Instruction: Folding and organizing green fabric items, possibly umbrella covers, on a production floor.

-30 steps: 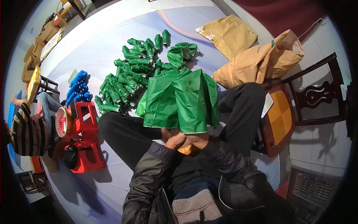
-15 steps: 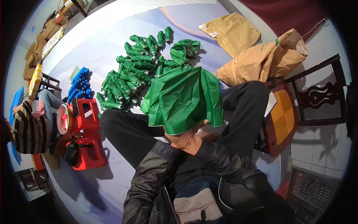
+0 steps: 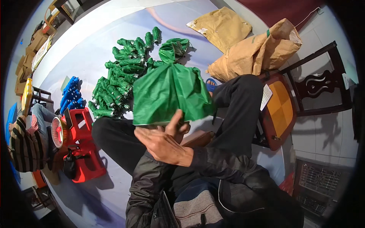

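Note:
A green umbrella (image 3: 171,93) stands in front of me, its loose canopy draped down in folds and narrowing toward the top. My left hand (image 3: 184,128) is at its lower edge, fingers curled in; most of that hand is hidden behind my right, and it appears to hold the umbrella from below. Across my left wrist lies my right hand (image 3: 161,144), fingers stretched leftward just under the hem and thumb raised against the cloth. Beyond the canopy lie several bundled green umbrellas (image 3: 114,89), and another green umbrella with looser cloth (image 3: 173,49).
Brown paper sacks (image 3: 254,53) lie at the far right, near a wooden chair (image 3: 281,114). On the left are red plastic stools (image 3: 85,163), a round basket (image 3: 59,131), blue dotted umbrellas (image 3: 72,95) and a seated person in a striped top (image 3: 26,144). My crossed legs flank the work.
My right hand has come out from under the canopy, its fingers now extended leftward. The canopy top has drawn narrower. The whole view has shifted slightly.

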The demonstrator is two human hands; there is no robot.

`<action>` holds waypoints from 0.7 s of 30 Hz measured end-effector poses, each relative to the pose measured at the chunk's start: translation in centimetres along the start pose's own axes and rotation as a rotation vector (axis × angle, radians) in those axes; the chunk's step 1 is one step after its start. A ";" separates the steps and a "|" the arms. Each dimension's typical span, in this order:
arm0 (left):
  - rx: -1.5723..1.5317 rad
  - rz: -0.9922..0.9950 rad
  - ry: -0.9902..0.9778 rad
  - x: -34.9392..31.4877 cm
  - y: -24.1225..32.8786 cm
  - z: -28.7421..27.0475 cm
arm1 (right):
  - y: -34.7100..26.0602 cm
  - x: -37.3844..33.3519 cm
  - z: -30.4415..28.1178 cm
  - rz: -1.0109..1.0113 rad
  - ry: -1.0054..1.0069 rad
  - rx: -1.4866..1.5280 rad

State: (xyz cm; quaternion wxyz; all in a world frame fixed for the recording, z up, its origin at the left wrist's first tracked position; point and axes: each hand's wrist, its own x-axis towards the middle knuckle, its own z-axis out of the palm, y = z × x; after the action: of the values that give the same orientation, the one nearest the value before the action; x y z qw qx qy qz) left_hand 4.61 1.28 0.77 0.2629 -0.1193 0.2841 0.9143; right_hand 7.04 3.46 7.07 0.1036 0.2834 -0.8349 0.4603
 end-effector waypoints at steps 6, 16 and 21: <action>-0.030 0.236 0.276 -1.5 1.2 0.7 | -1.6 -2.6 -5.1 0.147 0.214 0.198; -0.309 -0.012 -0.212 -0.4 2.2 -2.8 | 4.5 -2.9 -6.5 0.665 0.326 0.120; -0.166 -0.088 0.093 -1.0 1.9 -1.5 | 5.2 0.1 -6.4 0.260 0.516 0.182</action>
State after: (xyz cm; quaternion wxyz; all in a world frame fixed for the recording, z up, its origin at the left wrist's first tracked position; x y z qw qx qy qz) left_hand 4.50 -1.36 0.80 0.2787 -0.1953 0.2140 0.9156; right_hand 3.42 10.84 6.97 0.2266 0.0561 -0.7658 0.5992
